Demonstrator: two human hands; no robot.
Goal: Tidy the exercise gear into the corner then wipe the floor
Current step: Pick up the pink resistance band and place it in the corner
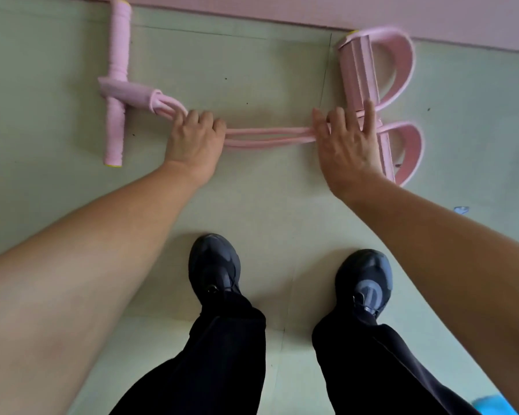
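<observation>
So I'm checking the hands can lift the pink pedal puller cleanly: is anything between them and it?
Nothing visible. The left hand is closed on the pink pedal puller's cords, and the right hand lies spread over the cords by the foot loops.

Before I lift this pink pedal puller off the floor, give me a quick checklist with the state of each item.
1. Left hand closed on the elastic tubes: ok, fingers curled around them near the handle end.
2. Right hand gripping: not ok, fingers are spread flat over the tubes by the foot straps.
3. Handle bar free of obstruction: ok, lying bare on the floor.
4. Tubes untangled: ok, they run straight between the hands.
5. Shoes off the gear: ok, both stand apart from it.
6. Corner destination clear: cannot tell, out of view.
</observation>
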